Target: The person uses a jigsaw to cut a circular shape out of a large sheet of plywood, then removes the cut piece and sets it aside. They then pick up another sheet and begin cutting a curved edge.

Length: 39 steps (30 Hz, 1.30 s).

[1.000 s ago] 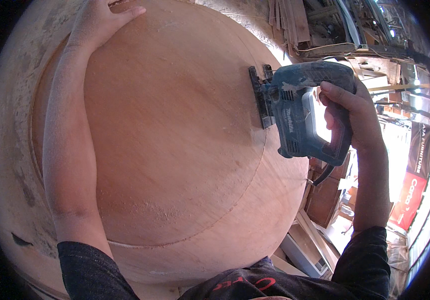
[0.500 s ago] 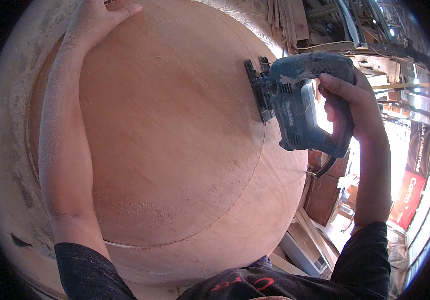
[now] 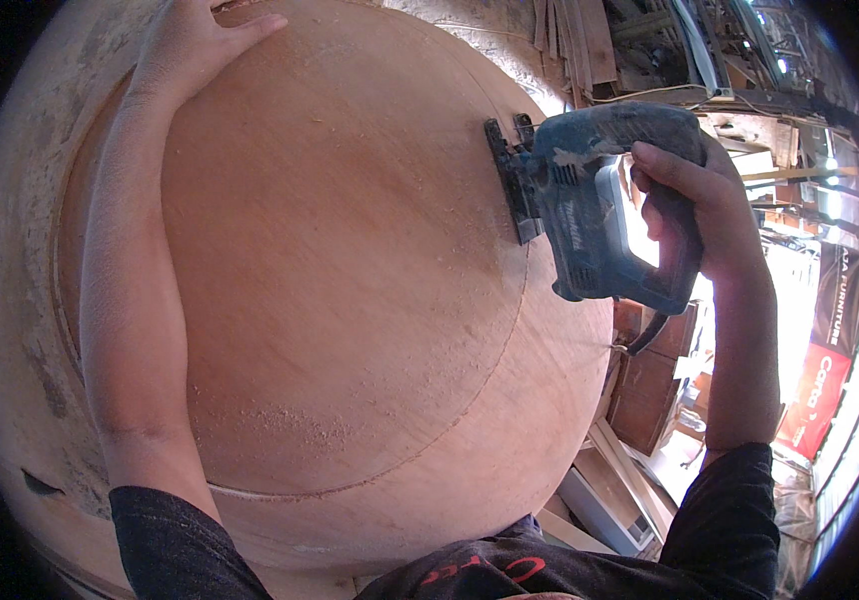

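Observation:
My right hand [image 3: 695, 190] is closed round the handle of a dusty blue jigsaw [image 3: 582, 235]. The saw's dark base plate [image 3: 513, 180] rests on a large sheet of plywood [image 3: 350, 230], at the right part of a curved cut line [image 3: 495, 365]. Its blade is hidden. Far off at the upper left, my left hand [image 3: 200, 35] lies on the sheet with its thumb stretched out. The other fingers of that hand run mostly out of the picture. Fine sawdust [image 3: 300, 422] is scattered over the near part of the wood.
The saw's black cord [image 3: 650, 335] hangs down past the sheet's right edge. Wood strips [image 3: 590, 40] lean at the back right. Long pale boards [image 3: 630, 475] lie low at the right, near a brown cabinet [image 3: 650, 390]. A red and black banner [image 3: 825, 375] hangs farther right.
The jigsaw and my right hand have shifted very slightly to the left along the cut line. My left hand stays in nearly the same place.

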### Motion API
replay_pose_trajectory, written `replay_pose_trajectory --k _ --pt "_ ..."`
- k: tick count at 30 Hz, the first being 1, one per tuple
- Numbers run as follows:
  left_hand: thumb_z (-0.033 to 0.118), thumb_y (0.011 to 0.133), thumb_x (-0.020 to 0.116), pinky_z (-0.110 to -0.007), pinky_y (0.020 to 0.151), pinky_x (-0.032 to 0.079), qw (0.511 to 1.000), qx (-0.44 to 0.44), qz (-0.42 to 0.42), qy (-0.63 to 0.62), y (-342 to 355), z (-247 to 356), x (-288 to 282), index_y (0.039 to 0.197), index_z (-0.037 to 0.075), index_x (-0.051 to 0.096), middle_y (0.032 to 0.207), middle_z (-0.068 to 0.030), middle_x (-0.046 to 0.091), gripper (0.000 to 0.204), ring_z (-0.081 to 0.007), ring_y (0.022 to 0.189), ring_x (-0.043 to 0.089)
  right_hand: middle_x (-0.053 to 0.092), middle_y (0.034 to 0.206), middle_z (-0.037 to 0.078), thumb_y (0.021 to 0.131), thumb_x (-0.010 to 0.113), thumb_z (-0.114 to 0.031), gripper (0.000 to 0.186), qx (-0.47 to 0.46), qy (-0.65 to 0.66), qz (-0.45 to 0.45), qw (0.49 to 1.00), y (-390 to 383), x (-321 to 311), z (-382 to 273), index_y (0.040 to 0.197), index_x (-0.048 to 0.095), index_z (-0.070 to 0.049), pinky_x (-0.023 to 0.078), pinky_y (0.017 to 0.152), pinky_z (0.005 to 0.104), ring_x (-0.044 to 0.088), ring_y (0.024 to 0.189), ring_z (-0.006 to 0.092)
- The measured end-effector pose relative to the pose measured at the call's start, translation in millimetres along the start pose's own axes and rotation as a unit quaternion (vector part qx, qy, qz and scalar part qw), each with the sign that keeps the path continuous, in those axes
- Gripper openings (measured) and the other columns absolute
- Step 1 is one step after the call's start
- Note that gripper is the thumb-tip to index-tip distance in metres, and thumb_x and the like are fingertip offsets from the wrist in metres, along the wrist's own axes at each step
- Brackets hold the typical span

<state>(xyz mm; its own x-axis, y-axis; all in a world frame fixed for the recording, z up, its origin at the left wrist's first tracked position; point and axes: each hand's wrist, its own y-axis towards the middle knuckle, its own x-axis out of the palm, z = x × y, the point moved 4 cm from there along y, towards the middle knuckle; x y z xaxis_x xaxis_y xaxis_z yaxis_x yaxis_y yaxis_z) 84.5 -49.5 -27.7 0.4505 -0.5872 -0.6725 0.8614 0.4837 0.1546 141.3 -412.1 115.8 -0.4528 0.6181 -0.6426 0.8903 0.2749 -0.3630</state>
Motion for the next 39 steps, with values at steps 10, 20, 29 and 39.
replay_pose_trajectory --k 10,20,29,39 --pt "0.033 0.064 0.085 -0.037 0.086 0.053 0.997 0.046 0.057 0.034 3 -4 -6 0.103 -0.007 0.069 0.099 -0.0233 0.070 0.058 -0.0300 0.094 0.069 0.056 0.070 0.003 0.081 0.076 -0.026 0.032 0.021 0.001 0.010 1.000 -3 2 -8 0.095 0.058 -0.003 0.046 0.038 0.0208 0.057 0.045 0.0084" --pt "0.032 0.060 0.088 -0.038 0.087 0.053 0.994 0.043 0.098 -0.013 -3 -5 -8 0.103 -0.007 0.064 0.101 -0.0228 0.069 0.063 -0.0319 0.098 0.068 0.056 0.071 0.002 0.083 0.074 -0.027 0.031 0.002 -0.007 0.009 1.000 -3 3 -11 0.096 0.057 -0.004 0.047 0.040 0.0212 0.056 0.046 0.0079" --pt "0.034 0.060 0.089 -0.038 0.089 0.052 0.997 0.033 0.065 -0.005 -12 -9 -12 0.102 -0.007 0.067 0.100 -0.0224 0.069 0.062 -0.0329 0.100 0.067 0.056 0.070 0.003 0.081 0.076 -0.028 0.032 0.007 -0.029 -0.007 1.000 -2 4 -10 0.095 0.057 -0.005 0.047 0.041 0.0208 0.056 0.047 0.0082" --pt "0.049 0.070 0.082 -0.041 0.099 0.047 0.989 0.090 0.072 0.094 -11 -35 0 0.113 0.004 0.069 0.119 -0.0165 0.062 0.063 -0.0319 0.113 0.059 0.056 0.070 0.003 0.082 0.075 -0.025 0.029 -0.022 -0.009 -0.038 0.999 -2 8 -14 0.092 0.058 -0.004 0.043 0.037 0.0219 0.054 0.043 0.0095"
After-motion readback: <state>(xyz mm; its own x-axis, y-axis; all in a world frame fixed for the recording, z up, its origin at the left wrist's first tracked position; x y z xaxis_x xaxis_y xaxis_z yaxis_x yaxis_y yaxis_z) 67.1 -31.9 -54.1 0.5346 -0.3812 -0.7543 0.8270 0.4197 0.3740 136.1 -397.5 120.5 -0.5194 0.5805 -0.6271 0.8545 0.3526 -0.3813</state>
